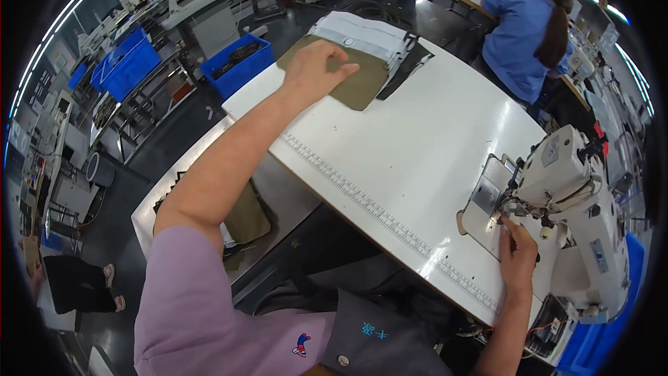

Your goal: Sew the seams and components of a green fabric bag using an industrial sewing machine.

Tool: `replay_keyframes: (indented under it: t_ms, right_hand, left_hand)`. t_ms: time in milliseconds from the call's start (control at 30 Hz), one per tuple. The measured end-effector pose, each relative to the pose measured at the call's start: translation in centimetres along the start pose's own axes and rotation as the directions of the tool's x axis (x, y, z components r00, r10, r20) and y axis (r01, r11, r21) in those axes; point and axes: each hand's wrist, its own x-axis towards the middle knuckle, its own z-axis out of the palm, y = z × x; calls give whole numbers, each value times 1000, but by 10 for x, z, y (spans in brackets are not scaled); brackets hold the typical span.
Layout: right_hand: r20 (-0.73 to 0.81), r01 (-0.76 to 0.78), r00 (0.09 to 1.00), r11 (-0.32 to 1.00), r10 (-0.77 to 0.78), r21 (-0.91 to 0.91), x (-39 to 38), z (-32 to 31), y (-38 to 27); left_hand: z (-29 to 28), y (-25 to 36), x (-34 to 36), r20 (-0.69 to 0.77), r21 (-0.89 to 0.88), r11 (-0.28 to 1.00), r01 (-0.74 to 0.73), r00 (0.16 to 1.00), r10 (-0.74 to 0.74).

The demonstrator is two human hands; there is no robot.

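My left hand (321, 69) is stretched out to the far end of the white table, over a stack of olive-green fabric pieces (365, 83). Its thumb and forefinger stand apart with nothing visible between them; the other fingers are partly hidden. White pieces with grey edging (358, 31) lie at the stack's far side, and black strips (403, 76) stick out on its right. At the right, my right hand (518, 251) is beside the needle area of a white sewing machine (553, 167). Its fingertips are pinched together at the metal plate (486, 198); what they hold, if anything, is too small to make out.
A printed ruler scale (362, 198) runs along the near edge of the white tabletop (431, 139). More olive fabric (247, 219) lies on a lower surface under my left arm. Blue crates (240, 63) stand beyond the table. A person in blue (518, 49) sits working at the far right.
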Motion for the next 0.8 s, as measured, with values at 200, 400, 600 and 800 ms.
replay_keyframes:
  t_ms: [200, 400, 600, 800]
  right_hand:
    - [-21, 53, 998, 998, -53, -16, 2, 0, 1]
    - [-33, 66, 997, 998, -67, -18, 5, 0, -1]
    - [7, 1, 1000, 1000, -1, -7, 6, -1, -1]
    - [45, 279, 959, 909, -279, -310, 8, 0, -7]
  left_hand:
    - [95, 40, 84, 12, 322, 947, 15, 1000, -20]
    - [120, 26, 101, 32, 258, 966, 14, 999, -23]
    - [121, 15, 100, -50, 216, 954, -210, 973, 225]
    - [99, 14, 125, 250, 52, 995, 90, 963, -101]
